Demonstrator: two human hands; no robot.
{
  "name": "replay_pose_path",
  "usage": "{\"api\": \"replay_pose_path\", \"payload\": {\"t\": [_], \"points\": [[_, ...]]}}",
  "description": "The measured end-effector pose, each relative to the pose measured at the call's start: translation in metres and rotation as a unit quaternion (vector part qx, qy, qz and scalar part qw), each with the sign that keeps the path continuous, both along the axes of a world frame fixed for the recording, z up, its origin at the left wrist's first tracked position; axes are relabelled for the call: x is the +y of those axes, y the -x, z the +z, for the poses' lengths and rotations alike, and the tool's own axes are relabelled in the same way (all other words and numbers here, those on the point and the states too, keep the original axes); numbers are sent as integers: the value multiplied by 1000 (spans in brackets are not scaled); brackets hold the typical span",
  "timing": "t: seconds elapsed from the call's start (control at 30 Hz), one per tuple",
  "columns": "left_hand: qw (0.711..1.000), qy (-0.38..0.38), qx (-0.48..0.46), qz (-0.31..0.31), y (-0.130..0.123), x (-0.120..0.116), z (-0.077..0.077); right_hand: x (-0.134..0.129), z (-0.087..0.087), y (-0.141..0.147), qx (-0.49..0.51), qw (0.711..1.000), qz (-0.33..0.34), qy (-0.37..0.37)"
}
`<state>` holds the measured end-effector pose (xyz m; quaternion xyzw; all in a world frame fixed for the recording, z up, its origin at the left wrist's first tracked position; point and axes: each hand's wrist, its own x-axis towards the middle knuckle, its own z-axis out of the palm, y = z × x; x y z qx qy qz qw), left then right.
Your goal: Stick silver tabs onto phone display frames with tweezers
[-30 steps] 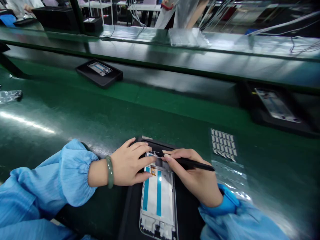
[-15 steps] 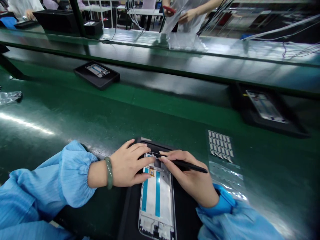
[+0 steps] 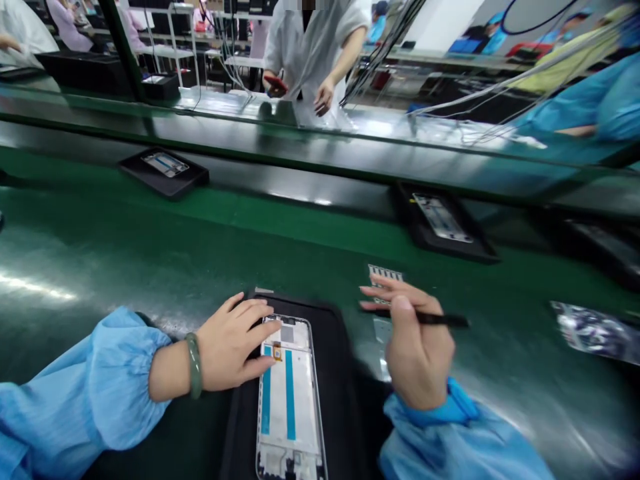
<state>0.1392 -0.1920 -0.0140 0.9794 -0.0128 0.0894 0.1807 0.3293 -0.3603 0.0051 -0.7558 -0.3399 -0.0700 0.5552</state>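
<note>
A phone's front frame lies lengthwise in a black tray, with white backing, two teal strips and a small gold-orange part near its top. My left hand rests on the frame's upper left edge, fingers spread and holding nothing. My right hand is off the frame, to its right, gripping slim black tweezers. Just beyond those fingers lies a sheet of small labels, partly hidden by them.
Black trays with phone frames stand on the green-matted bench. A blurred plastic bag lies at the right. Beyond the shiny raised shelf, a co-worker holds a red phone, with cables hanging nearby.
My right hand has lifted off the frame and moved right with the tweezers. The whole view has shifted, showing more of the co-worker. My left hand stays on the frame.
</note>
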Motion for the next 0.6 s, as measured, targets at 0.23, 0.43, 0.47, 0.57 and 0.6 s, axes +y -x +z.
{"api": "replay_pose_path", "payload": {"t": [0.23,0.43,0.47,0.57,0.6], "points": [[1000,-6,6,2,2,1,-3,-85,10,-82,-5,905,-110,411],[1000,0,3,5,3,0,-3,-114,-31,-85,-30,872,-58,485],[1000,-1,3,6,3,0,-3,-113,-33,-83,-24,878,-51,476],[1000,-3,3,7,2,0,-4,-111,-36,-82,-8,896,-40,442],[1000,-4,2,6,2,0,-4,-111,-36,-83,-3,900,-39,434]]}}
